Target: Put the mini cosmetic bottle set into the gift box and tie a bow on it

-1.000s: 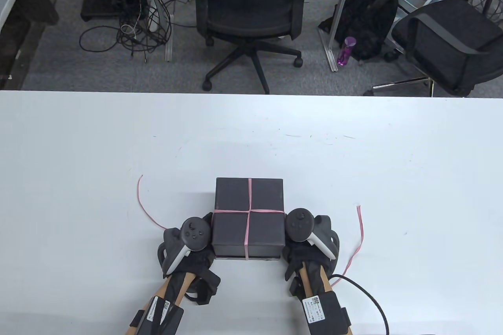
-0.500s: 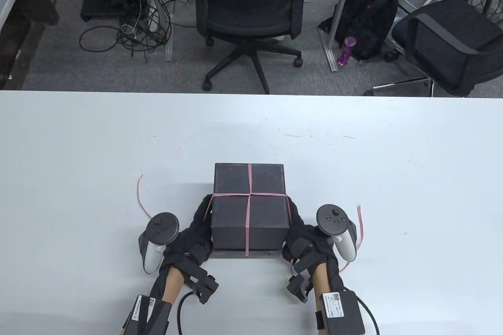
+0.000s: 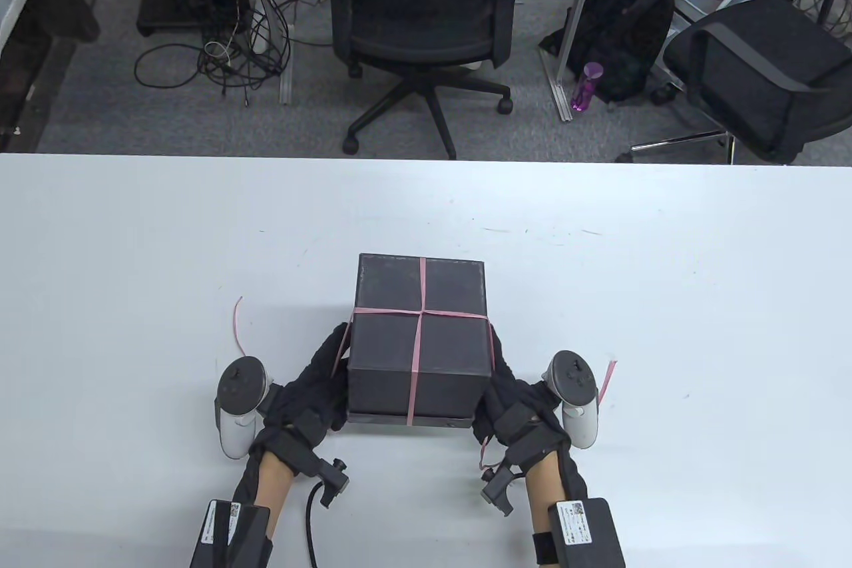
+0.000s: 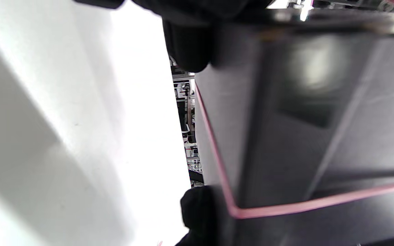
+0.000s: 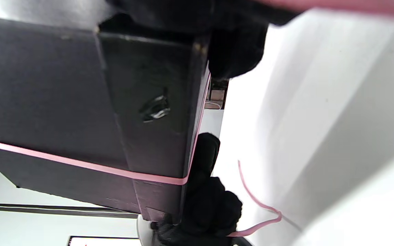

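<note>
Gripping the black gift box (image 3: 421,335) from both sides, left hand (image 3: 307,388) and right hand (image 3: 518,405) hold it tilted above the white table (image 3: 665,262), pink ribbon (image 3: 418,341) crossed over its lid.

White table (image 3: 599,301), faint scuffs near 12 o'clock. Your pink ribbon (image 3: 237,328) tails trail on it at 9 and 3 o'clock of the box.
</note>
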`<control>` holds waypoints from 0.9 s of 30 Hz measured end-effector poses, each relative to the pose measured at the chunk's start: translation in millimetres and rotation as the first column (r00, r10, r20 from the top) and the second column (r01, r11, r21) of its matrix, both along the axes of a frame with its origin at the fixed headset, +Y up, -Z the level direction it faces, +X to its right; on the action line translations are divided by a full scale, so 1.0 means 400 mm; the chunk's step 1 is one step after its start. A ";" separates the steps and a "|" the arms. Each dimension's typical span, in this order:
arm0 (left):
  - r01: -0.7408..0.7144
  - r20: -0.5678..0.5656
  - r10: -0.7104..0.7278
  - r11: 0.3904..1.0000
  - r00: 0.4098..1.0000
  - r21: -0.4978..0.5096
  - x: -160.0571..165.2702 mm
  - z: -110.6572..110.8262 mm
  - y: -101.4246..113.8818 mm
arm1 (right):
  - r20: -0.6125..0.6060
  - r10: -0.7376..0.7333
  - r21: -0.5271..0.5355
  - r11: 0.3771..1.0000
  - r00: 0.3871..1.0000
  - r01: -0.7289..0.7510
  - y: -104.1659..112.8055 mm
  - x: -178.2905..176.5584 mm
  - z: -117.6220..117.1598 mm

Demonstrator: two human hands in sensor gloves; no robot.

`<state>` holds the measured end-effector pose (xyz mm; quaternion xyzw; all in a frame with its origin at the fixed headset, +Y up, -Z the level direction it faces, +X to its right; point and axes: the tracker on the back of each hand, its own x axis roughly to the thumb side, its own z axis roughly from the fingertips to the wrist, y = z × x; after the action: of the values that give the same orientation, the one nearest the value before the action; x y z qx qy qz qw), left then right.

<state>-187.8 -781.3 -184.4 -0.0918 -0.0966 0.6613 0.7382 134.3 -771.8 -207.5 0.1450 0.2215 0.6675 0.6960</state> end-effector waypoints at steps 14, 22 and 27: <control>0.215 -0.092 -0.201 0.961 0.975 0.177 0.034 0.018 0.039 | -0.021 0.193 0.285 0.942 0.981 -0.179 0.064 -0.023 0.004; 0.215 -0.090 -0.201 0.960 0.975 0.179 0.034 0.019 0.042 | 0.187 0.502 0.536 0.669 0.845 -0.515 0.106 -0.043 0.022; 0.254 -0.111 -0.235 0.945 0.966 0.204 0.038 0.023 0.052 | 0.417 0.569 0.594 0.420 0.709 -0.686 0.124 -0.062 0.044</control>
<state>-172.4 -760.5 -175.3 0.0061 -0.1247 0.5535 0.8235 109.4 -722.4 -190.0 0.2582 -0.0712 0.9172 0.2950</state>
